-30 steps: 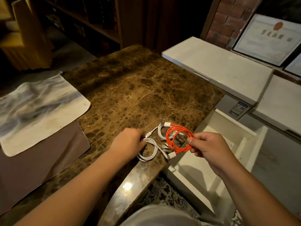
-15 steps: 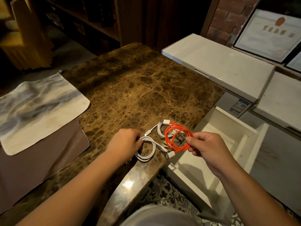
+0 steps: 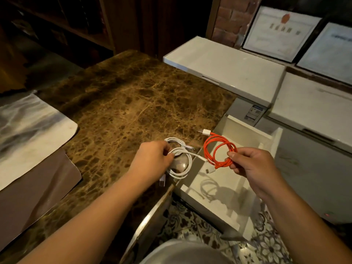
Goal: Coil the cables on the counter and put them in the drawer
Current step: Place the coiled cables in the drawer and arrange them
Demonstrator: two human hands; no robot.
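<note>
Head view: lowering the red cable (image 3: 219, 151) into the drawer (image 3: 224, 180) looks like the step in hand, and it would go best if the right hand (image 3: 253, 164) sets the coil down flat before letting go, so the loops do not spring apart. That hand's fingers (image 3: 233, 155) pinch the red coil, which hangs above the open drawer with its white plug sticking out at the top. The left hand (image 3: 152, 159) grips the white cables (image 3: 181, 161) at the table (image 3: 133, 111) edge beside the drawer. These lie in loose loops, thin and bendy, with one end trailing over the drawer's edge.
</note>
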